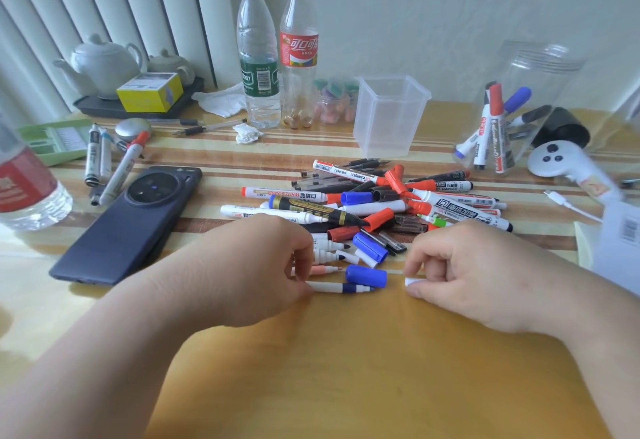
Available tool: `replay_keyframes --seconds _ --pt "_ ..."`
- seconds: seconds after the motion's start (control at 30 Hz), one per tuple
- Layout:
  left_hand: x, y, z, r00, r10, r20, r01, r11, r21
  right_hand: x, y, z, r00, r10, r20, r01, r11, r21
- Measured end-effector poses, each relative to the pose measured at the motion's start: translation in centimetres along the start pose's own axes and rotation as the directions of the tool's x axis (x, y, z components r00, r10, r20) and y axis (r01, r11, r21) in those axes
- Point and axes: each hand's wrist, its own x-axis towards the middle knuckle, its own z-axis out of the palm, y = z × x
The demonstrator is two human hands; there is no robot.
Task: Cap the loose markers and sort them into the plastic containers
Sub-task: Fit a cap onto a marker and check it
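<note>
"WHITEBOARD" on a white marker

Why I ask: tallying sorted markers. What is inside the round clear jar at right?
Inside the jar several capped markers lean, among them a red-capped marker and a blue-capped marker. Overlap and the blurred wall hide their full number.

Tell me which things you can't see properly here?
All in the head view.
Blue-tipped marker: its back end is hidden under the left hand pinching it.
White piece: mostly covered by the right hand; cap or not, unclear.
Red-label bottle: cut off by the left edge.
</note>
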Motion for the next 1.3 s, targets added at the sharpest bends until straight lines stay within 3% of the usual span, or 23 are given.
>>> replay_keyframes --seconds 0.83,1.1,1.17,1.2,1.23,1.3 --pt "0.1 0.5 0.0 1.000 -0.005 0.027 0.007 0.998 -0.055 -0.3 -1.1 -0.2 1.000 -0.010 0.002 0.010 0.999 0.042" --pt "-0.1 0.4 0.0 1.000 -0.001 0.014 0.003 0.994 -0.106 -0.4 -1.7 0.1 0.987 -0.083 -0.140 0.106 0.980 0.169" --pt "-0.1 0.4 0.1 0.997 0.009 -0.080 -0.026 0.976 -0.215 -0.3 -2.0 0.4 0.963 -0.150 -0.223 0.187 0.970 0.156" --pt "0.0 0.4 0.2 0.980 0.012 -0.199 -0.071 0.954 -0.290 -0.1 -2.3 0.5 0.950 -0.197 -0.244 0.231 0.966 0.118" --pt "0.3 0.2 0.4 0.936 0.015 -0.351 -0.135 0.937 -0.321 0.1 -2.6 0.7 0.939 -0.241 -0.247 0.268 0.960 0.081" --pt "1.3 -0.1 0.3 0.822 0.043 -0.567 -0.200 0.955 -0.218 0.3 -3.1 1.0 0.929 -0.294 -0.225 0.309 0.950 0.036"
